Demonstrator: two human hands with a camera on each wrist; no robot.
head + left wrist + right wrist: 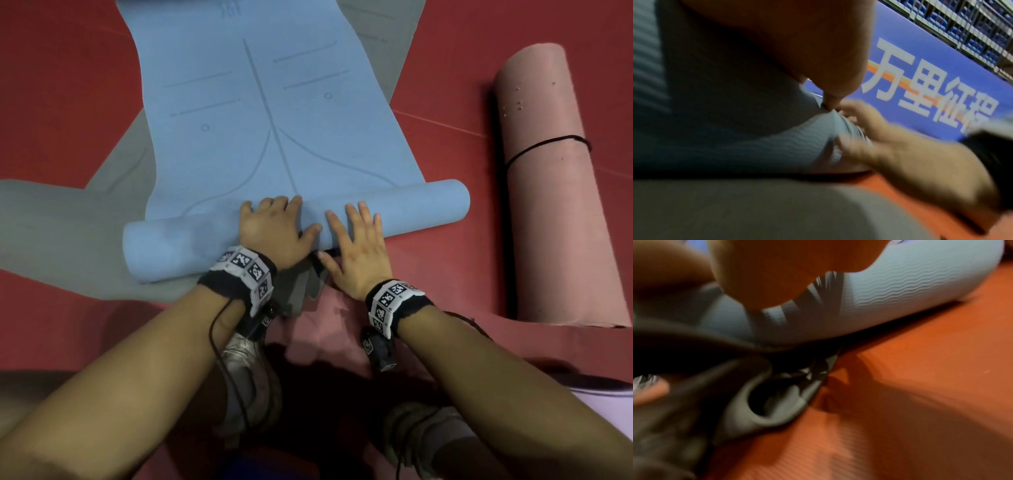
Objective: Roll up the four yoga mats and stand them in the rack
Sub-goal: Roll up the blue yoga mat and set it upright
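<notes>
Nearest, two bare forearms reached forward over a pair of pale shoes (pixel 250 387), each wrist wrapped in a dark band (pixel 239 277) carrying black-and-white square markers. Just beyond, the left hand (pixel 274 233) and the right hand (pixel 356 250) lay side by side on the blue mat (pixel 274 113), palms down, fingers straight and spread, pressing on the rolled part without closing around it. That roll (pixel 428 205) was a soft foam cylinder lying crosswise on the floor (pixel 61 85), only partly wound; the wrist views showed fine wavy ribbing on its outer face (pixel 910 280). From the roll the rest of the mat ran away flat, smooth, printed with a centre line, short bars, small circles and two curves. Under it a grey mat (pixel 61 219) lay spread at an angle, its corner showing on both sides. To the right, well apart, a pink mat (pixel 555 192) lay fully rolled, a thick tube tied round its middle with a thin black cord (pixel 548 147). The floor was red and matte. Farther off, in the left wrist view, a blue banner (pixel 931 68) bore large white characters.
</notes>
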